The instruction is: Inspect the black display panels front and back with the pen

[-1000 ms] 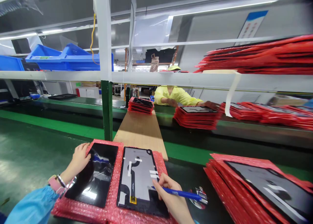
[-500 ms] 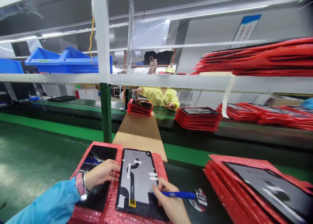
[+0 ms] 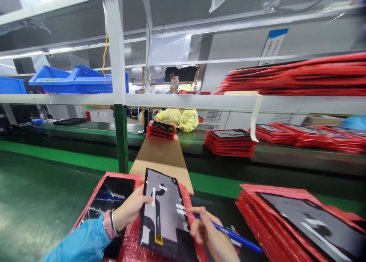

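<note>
The grey-backed black rectangular display panel (image 3: 162, 212) is lifted off the red bubble-wrap sheet (image 3: 130, 243), its left edge clamped by the left hand (image 3: 131, 208). A blue plastic pen (image 3: 228, 235) is gripped in the right hand (image 3: 210, 233). Panel handling is judged under way; a steady two-handed hold is called for next.

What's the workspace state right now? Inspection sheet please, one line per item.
Surface: dark green bench, pale wooden board bridging to the far line.
Job's things: grey-backed black display panel with white tape strips, lying on red bubble-wrap sheets; glossy black panel beside it.
Clutter: stack of red bubble-wrapped panels at right; small metal object under the pen, unclear.
Hands: left hand grips the grey-backed panel's left edge; right hand holds a blue pen at its right edge.
Cables: yellow cord on the white post.
Surroundings: blue plastic bins on the shelf; person in yellow jacket opposite.
</note>
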